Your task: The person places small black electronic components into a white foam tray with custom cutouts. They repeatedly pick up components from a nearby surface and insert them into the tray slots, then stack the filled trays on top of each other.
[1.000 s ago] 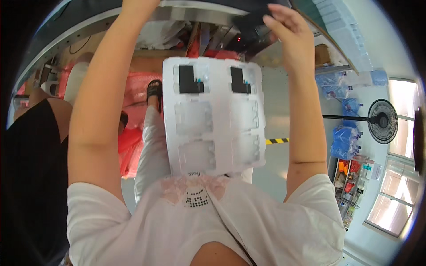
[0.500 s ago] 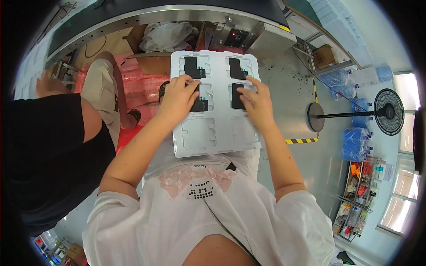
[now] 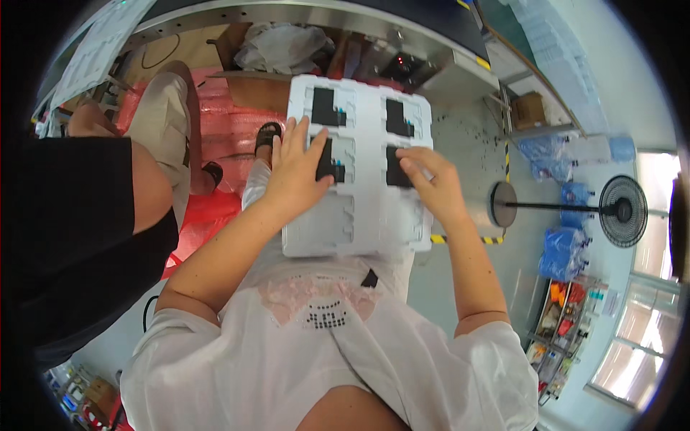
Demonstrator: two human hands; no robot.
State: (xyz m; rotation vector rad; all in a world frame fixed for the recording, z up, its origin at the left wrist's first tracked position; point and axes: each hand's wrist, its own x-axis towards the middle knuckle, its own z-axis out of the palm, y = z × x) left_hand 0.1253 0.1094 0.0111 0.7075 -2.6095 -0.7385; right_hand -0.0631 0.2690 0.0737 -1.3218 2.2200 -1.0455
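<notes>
- Head view: I have a white moulded tray (image 3: 370, 144) over my lap, its two columns of three pockets facing up.
- My left hand (image 3: 293, 169) lies across the tray's left side with the fingers spread; the index fingertip is by the upper end of the middle-left black piece (image 3: 325, 161), the thumb near its lower end.
- My right hand (image 3: 436, 185) comes in from the tray's right edge, thumb and index finger drawn close together over the middle-right black piece (image 3: 395, 174); I cannot tell whether they pinch it or only press on it.
- Both of these pieces are in the middle row; my fingers cover part of the right one, so I cannot tell how it sits in its pocket.
- The top-left black piece (image 3: 324, 106) and the top-right black piece (image 3: 395, 117) lie in the far row, L-shaped, each with a small blue bit.
- Beyond the tray, crumpled clear plastic (image 3: 284, 47) fills a cardboard box (image 3: 259, 92) beneath a metal-edged bench (image 3: 338, 14).
- To my left is a person in a black top (image 3: 79, 237), near a red plastic sheet (image 3: 215, 122).
- To my right stands a fan (image 3: 624, 210), with striped tape (image 3: 474, 240) on the floor.
</notes>
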